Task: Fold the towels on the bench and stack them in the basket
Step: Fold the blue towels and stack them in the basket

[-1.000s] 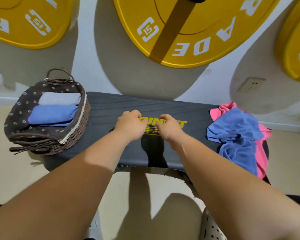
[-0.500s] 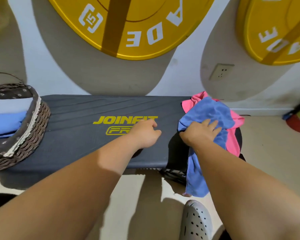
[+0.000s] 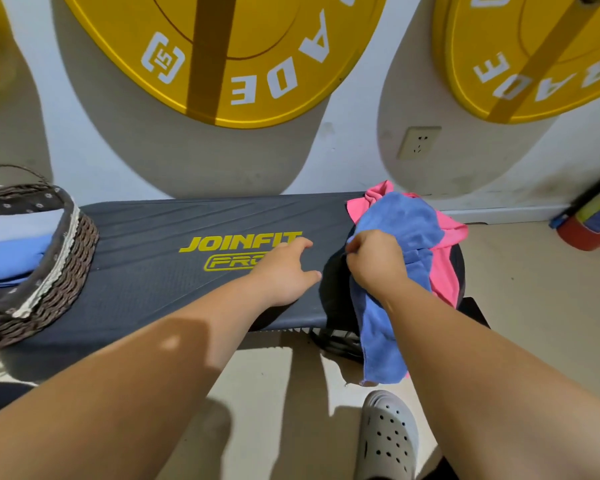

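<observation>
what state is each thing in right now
blue towel: unfolded, crumpled, hanging over the bench edge
pink towel: unfolded, crumpled under the blue towel
basket: on the bench, folded towels inside
right hand: grips the blue towel
left hand: open, on the bench

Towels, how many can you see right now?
4. Folded in the basket: pale towel, folded blue towel. At the right end of the bench: loose blue towel held by the right hand, over the pink towel. Others may be hidden.
</observation>
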